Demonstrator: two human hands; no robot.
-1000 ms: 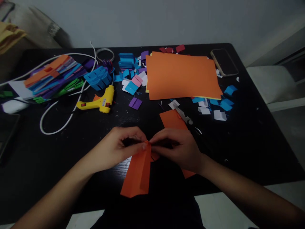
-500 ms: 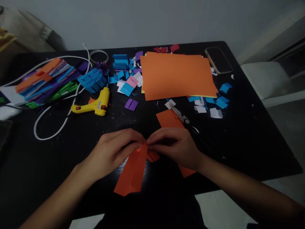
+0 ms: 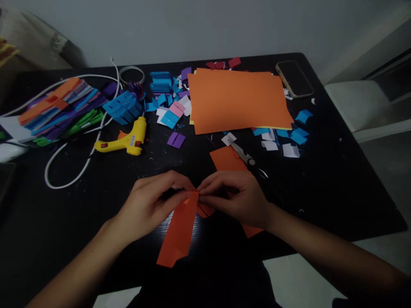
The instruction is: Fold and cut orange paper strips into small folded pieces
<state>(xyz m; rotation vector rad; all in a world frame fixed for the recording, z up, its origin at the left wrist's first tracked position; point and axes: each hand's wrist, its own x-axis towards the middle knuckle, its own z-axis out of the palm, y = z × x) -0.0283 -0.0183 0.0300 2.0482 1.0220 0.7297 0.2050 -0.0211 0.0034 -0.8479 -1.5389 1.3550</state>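
Orange strip (image 3: 180,233) is pinched by both hands' (image 3: 149,203) (image 3: 244,196) fingers (image 3: 178,199), the glue gun's (image 3: 140,128) label (image 3: 132,140) unreadable

Held strip (image 3: 180,231) front; glue gun (image 3: 135,137) left, scissors (image 3: 243,155) right.

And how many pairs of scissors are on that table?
1: the scissors lie beyond the right hand, at the loose orange paper's edge. Others may be hidden.
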